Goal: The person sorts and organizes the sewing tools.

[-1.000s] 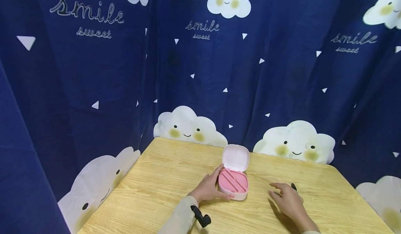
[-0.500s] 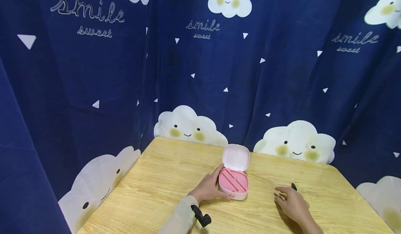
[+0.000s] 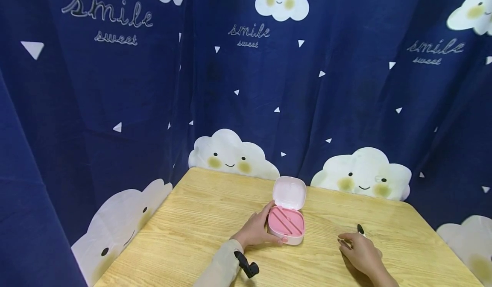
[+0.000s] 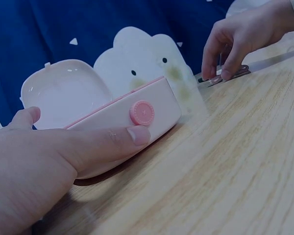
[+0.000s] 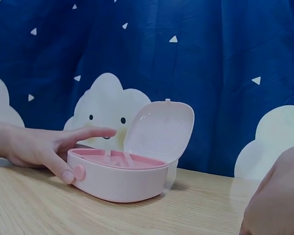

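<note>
A small pale pink hinged box (image 3: 295, 240) stands on the table, its white-pink lid (image 3: 289, 193) raised. Inside lies a darker pink insert (image 3: 286, 222) with two slanting bars. My left hand (image 3: 254, 231) holds the box by its left side, the thumb beside the round pink button (image 4: 142, 113) on the front. To the right, my right hand (image 3: 363, 253) is low over the table. In the left wrist view its thumb and fingers pinch a small slim object (image 4: 242, 70), pinkish and dark, mostly hidden; I cannot tell its kind.
The light wooden table (image 3: 215, 193) carries the box near its middle. Close behind it hangs a dark blue curtain (image 3: 238, 116) with clouds and triangles. A black wrist camera (image 3: 247, 267) sits on my left wrist. A small black-tipped thing (image 3: 360, 228) shows beyond my right hand.
My right hand has moved to the right, away from the box, and its fingers have closed in on the small slim object. The left hand and the box have stayed put.
</note>
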`<action>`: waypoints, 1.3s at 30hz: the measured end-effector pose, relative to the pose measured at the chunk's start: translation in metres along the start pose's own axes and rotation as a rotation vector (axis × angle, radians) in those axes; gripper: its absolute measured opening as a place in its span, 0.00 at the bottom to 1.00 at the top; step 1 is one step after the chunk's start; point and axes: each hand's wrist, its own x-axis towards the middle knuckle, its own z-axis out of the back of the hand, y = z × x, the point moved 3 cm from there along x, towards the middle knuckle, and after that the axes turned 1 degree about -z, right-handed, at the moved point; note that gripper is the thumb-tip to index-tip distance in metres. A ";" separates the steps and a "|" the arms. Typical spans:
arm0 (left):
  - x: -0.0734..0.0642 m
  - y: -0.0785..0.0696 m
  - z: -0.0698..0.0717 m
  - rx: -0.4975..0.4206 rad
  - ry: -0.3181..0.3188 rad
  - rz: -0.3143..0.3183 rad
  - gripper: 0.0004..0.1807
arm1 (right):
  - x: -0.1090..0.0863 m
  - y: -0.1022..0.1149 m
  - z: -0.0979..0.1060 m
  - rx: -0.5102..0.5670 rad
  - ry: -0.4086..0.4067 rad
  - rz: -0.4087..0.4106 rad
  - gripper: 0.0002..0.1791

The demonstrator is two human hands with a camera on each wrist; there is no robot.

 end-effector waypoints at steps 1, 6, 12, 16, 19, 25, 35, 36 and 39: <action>0.000 0.000 0.000 0.001 0.000 0.000 0.73 | 0.000 0.000 0.000 -0.005 -0.005 0.005 0.15; 0.000 -0.001 0.000 -0.001 0.002 0.000 0.72 | -0.001 0.002 0.003 -0.018 -0.007 0.019 0.12; 0.000 0.000 0.000 0.003 0.000 0.010 0.73 | -0.002 0.000 0.003 -0.024 0.026 -0.004 0.09; -0.001 0.000 0.000 0.007 -0.003 0.013 0.73 | -0.002 -0.001 0.003 -0.027 0.030 -0.007 0.09; 0.000 0.001 0.000 0.004 0.000 0.013 0.73 | -0.002 -0.002 0.003 -0.034 0.029 -0.010 0.10; 0.000 0.001 0.000 0.001 0.003 0.003 0.73 | -0.003 -0.005 0.003 -0.083 0.024 -0.066 0.12; 0.001 0.001 -0.001 -0.014 0.004 -0.006 0.72 | -0.006 -0.004 0.005 -0.121 0.009 -0.097 0.12; 0.001 0.001 -0.001 -0.015 0.004 -0.005 0.72 | -0.006 -0.004 0.004 -0.124 0.006 -0.095 0.12; 0.001 0.001 -0.001 -0.011 0.004 -0.005 0.72 | -0.006 -0.004 0.004 -0.131 -0.001 -0.094 0.12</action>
